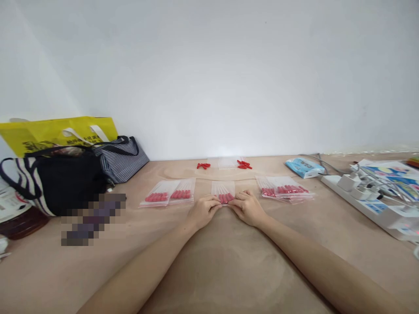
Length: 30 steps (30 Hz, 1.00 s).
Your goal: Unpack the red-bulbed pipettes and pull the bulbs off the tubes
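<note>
A small clear plastic bag (223, 190) with red-tipped sticks lies on the wooden table straight ahead. My left hand (203, 211) pinches its lower left corner with curled fingers. My right hand (248, 207) pinches its lower right corner the same way. Two filled bags (170, 192) lie side by side to the left. A stack of filled bags (284, 189) lies to the right. Farther back sit two small heaps of loose red caps (203, 165) (244, 164) with a bundle of clear sticks (228, 162) between them.
Black, striped and yellow bags (70, 170) crowd the left side by the wall. A blue tissue pack (304, 168), a white power strip (369, 200) with plugs and cables, and printed sheets (393, 174) fill the right side. A white wall backs the table.
</note>
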Each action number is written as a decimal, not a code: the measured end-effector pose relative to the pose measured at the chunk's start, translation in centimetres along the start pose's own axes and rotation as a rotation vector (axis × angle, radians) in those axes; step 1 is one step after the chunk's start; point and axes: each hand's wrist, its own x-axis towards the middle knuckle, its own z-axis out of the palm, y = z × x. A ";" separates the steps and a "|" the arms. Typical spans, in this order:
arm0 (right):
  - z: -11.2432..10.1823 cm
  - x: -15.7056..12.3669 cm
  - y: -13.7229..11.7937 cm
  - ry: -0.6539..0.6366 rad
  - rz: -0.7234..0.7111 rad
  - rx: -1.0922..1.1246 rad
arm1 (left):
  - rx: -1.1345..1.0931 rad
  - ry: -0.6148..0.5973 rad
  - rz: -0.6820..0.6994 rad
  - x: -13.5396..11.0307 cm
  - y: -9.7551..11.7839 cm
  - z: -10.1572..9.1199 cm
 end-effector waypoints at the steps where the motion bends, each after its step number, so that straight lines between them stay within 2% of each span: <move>1: -0.1 0.0 -0.1 0.002 0.002 0.013 | -0.013 0.002 -0.015 0.1 0.0 0.1; 9: -0.5 0.3 -0.7 -0.003 0.063 0.080 | -0.114 0.030 -0.193 0.5 0.0 0.5; 16: 0.0 1.2 -1.5 -0.064 0.157 0.114 | -0.113 0.033 -0.185 0.6 -0.1 0.5; 19: 0.1 1.3 -1.5 -0.046 0.188 0.168 | -0.056 0.058 -0.103 0.6 0.0 0.2; 24: 0.6 1.2 -0.9 0.013 0.259 0.366 | 0.171 0.119 0.175 0.4 0.3 -0.3; 30: 1.0 1.0 -0.6 0.058 0.323 0.470 | 0.295 0.140 0.310 0.5 0.3 -0.3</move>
